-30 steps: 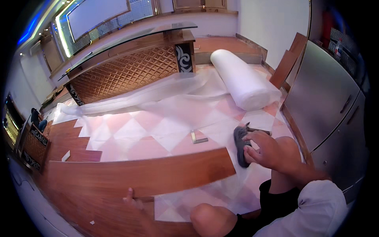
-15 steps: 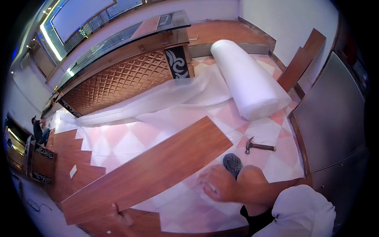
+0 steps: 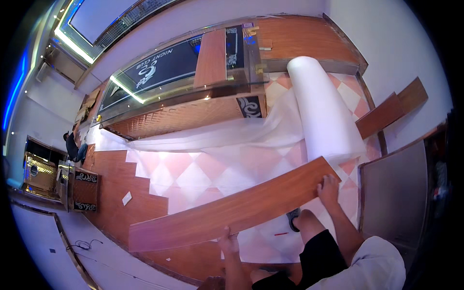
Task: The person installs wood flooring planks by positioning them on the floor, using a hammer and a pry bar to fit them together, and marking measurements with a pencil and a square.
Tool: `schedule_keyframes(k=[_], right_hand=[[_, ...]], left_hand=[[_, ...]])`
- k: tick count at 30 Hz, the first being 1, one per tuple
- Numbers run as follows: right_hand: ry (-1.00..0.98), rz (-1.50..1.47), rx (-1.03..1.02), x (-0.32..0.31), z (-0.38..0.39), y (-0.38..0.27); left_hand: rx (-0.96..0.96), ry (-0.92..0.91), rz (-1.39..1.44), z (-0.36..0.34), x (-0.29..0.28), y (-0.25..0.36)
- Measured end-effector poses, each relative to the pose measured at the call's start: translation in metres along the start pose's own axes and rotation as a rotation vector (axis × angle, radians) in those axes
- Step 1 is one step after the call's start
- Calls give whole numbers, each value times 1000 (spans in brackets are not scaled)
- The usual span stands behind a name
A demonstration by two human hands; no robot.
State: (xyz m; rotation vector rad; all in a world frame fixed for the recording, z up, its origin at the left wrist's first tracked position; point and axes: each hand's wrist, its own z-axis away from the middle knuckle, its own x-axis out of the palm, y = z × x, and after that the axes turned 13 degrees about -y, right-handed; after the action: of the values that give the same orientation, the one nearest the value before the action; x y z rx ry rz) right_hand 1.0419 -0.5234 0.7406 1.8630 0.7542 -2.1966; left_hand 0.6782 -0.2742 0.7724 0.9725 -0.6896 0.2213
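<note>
A long reddish-brown wood-look floor plank is held tilted across the middle, above the floor. My left hand grips its near long edge, with the thumb on the upper face. At the plank's right end, my right hand holds the edge, fingers over the top. Beneath and to the left lie laid planks with a stepped edge. A thin white foam sheet covers pink and white tiles beyond the plank. A small thin red stick lies on the floor by my shoe.
A large white foam roll lies at the right. Behind stands a glass-topped counter with a plank on it. More planks lean on the right wall, near a grey panel. Far left, another person crouches. A cable lies lower left.
My right hand has gone from free above my knee to gripping the plank's right end. The plank appears farther right in the view, which has shifted. The hammer is no longer visible.
</note>
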Motion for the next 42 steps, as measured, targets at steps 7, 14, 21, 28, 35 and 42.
schedule_keyframes(k=[7,14,21,28,35,42], right_hand=[[-331,-307,332,-168,-132,87],[-65,-641,359,-242,-236,67],[91,-851,218,-226,-353,7],[39,-764,215,-197,-453,-7],[-39,-918,230,-128,-543,10],[290,-257,324,-90,-509,62]], left_hand=[[-90,-155,-36,-63,194,65],[-67,-264,181,-264,325,67],[59,-269,151,-432,372,42],[-160,-383,-378,-461,379,63],[-248,-479,-1748,-293,175,54],[-1140,-206,-1919,167,-139,68]])
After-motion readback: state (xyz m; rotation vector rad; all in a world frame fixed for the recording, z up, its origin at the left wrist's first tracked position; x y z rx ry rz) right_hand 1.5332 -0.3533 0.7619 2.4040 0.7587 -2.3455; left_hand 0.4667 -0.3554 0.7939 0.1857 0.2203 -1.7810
